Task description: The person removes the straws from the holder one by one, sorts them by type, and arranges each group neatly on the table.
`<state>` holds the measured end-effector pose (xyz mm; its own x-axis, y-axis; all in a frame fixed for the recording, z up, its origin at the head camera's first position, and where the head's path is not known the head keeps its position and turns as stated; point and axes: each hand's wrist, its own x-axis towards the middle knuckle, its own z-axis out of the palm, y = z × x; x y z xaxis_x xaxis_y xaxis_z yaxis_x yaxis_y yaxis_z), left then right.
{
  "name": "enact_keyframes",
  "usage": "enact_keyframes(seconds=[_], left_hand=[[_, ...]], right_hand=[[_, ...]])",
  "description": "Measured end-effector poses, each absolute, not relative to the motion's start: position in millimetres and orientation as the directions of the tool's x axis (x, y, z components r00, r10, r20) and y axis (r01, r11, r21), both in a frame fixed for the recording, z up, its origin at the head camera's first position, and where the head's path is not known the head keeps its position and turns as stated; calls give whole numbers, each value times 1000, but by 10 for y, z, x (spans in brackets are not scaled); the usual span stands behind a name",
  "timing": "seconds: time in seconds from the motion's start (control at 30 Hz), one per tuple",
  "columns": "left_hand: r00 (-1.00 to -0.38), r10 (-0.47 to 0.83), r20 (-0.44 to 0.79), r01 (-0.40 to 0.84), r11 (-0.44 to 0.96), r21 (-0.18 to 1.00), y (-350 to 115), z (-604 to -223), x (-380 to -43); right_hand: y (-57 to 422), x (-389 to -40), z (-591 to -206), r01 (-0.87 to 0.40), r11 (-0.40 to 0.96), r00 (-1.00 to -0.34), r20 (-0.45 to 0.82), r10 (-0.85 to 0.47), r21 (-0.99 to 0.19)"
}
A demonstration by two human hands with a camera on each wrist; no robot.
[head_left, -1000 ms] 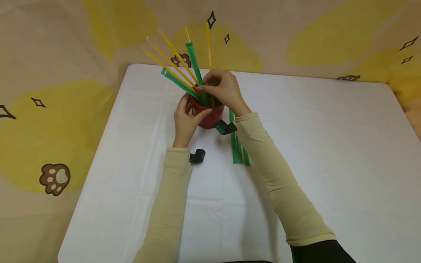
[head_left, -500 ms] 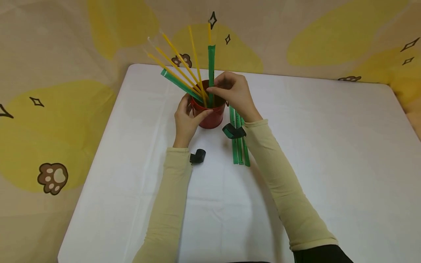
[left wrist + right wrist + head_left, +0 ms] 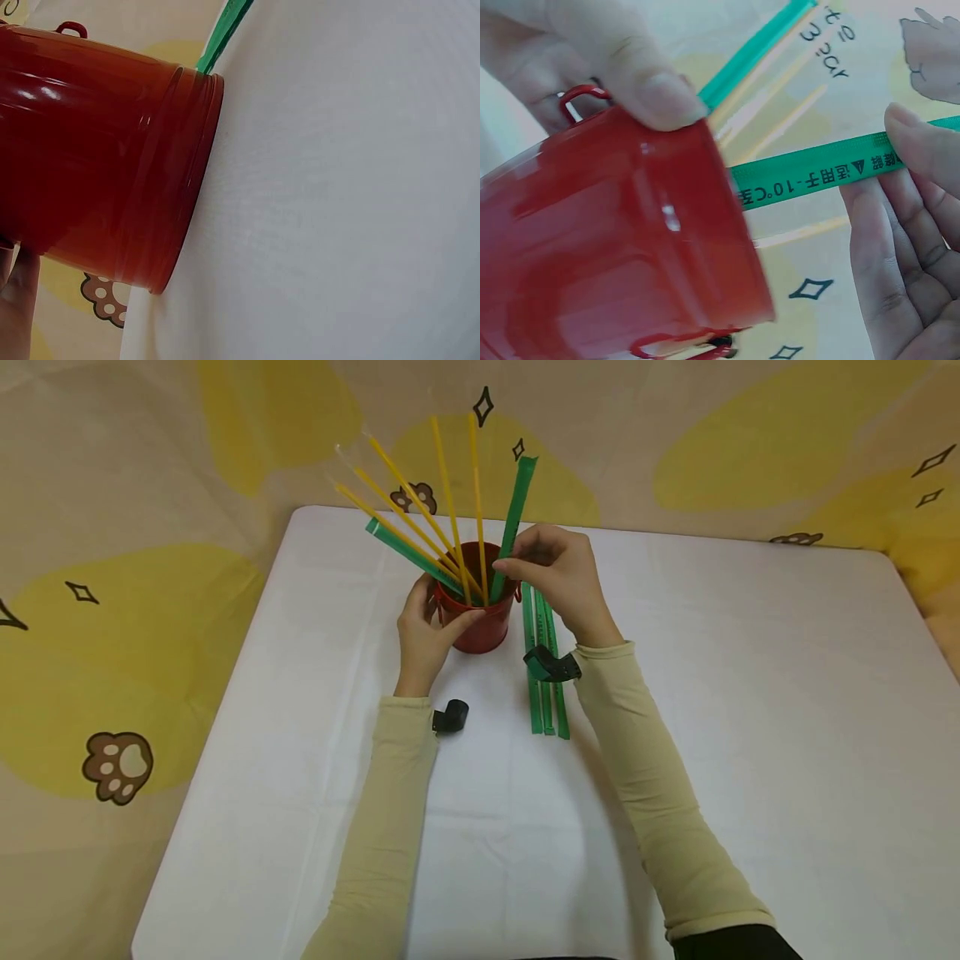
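A small red bucket point(image 3: 480, 631) stands on the table. My left hand point(image 3: 423, 639) holds its left side, the thumb point(image 3: 664, 101) over the rim. Between thumb and fingers, my right hand point(image 3: 558, 572) pinches a straw in a printed green wrapper point(image 3: 810, 174). That green straw point(image 3: 519, 493) leans right, its lower end inside the bucket. Several yellow straws point(image 3: 442, 477) in clear wrap stand in the bucket, most fanned to the left. Another green-wrapped straw point(image 3: 408, 550) leans far left there. In the left wrist view the bucket point(image 3: 90, 150) hides most of its contents.
Several green-wrapped straws point(image 3: 536, 710) lie side by side on the white tabletop point(image 3: 750, 735), right of the bucket and partly under my right wrist. A patterned yellow and beige cloth point(image 3: 615, 435) hangs behind the table.
My right hand has moved right with the green-wrapped straw, which swung from among the yellow straws to the bucket's right side. My left hand and the bucket have stayed in place.
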<state>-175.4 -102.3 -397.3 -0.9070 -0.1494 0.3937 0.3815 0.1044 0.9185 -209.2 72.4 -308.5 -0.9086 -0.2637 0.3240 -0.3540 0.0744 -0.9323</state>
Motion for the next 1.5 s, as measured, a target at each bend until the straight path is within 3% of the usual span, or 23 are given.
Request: enact_keyframes(seconds=[0.4, 0.77, 1.0, 1.2, 1.5], left_hand=[[-906, -157, 394, 382, 97, 919, -1029, -3972, -1755], [-912, -160, 377, 368, 84, 926, -1041, -3969, -1765], [-911, -156, 382, 377, 62, 924, -1041, -3978, -1778], [-904, -158, 398, 392, 68, 917, -1048, -3970, -1771], [-898, -162, 410, 399, 96, 912, -1056, -3992, -1773]], right_hand=[[850, -2013, -2899, -380, -80, -911, 387, -140, -922], [879, -1978, -2820, -570, -180, -814, 580, -8, -802], [969, -1925, -2710, -546, -296, -835, 535, 127, -783], [1073, -1889, -2662, -500, -351, -864, 484, 140, -792], [1219, -1862, -2853, -470, -245, -882, 462, 93, -848]])
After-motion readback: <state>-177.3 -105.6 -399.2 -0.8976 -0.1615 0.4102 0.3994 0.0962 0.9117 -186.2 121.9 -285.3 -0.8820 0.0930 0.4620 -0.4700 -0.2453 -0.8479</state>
